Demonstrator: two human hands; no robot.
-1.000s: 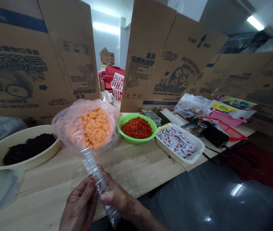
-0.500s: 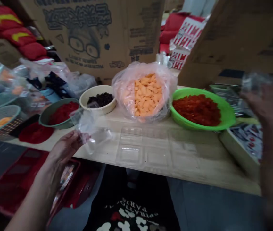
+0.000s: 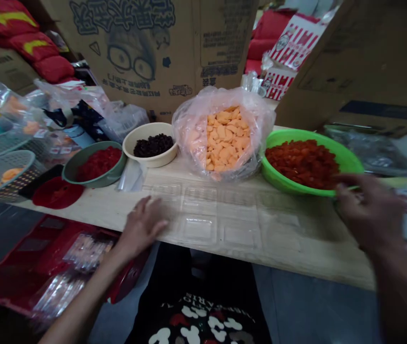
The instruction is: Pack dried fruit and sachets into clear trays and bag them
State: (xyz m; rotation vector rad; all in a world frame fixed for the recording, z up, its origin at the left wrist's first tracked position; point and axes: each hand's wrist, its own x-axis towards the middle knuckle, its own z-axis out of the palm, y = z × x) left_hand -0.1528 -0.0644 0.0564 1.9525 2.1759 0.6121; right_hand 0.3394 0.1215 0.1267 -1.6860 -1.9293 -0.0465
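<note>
We observe the left hand (image 3: 142,227) resting palm down at the near edge of a clear plastic tray (image 3: 203,222), which has several compartments and lies flat on the wooden table (image 3: 92,208). The grip is released: the fingers are spread and the hand holds nothing.

We observe the right hand (image 3: 371,210), blurred, beside the rim of a green bowl (image 3: 282,179) of chopped red fruit. Its fingers are part curled. We cannot tell whether they touch the rim or grasp anything.

Along the back of the tray, from right to left, we find the green bowl, a pink-tinted plastic bag (image 3: 189,134) of orange slices, a cream bowl (image 3: 135,148) of dark raisins, and a grey-green bowl (image 3: 70,172) of red pieces. A small clear plastic sleeve (image 3: 131,176) lies on the table between the cream bowl and the tray. A round red mat (image 3: 57,192) lies left of the grey-green bowl. Below the table edge, on the left, a red crate (image 3: 17,267) holds wrapped packets. Cardboard boxes (image 3: 153,48) stand behind the table.
</note>
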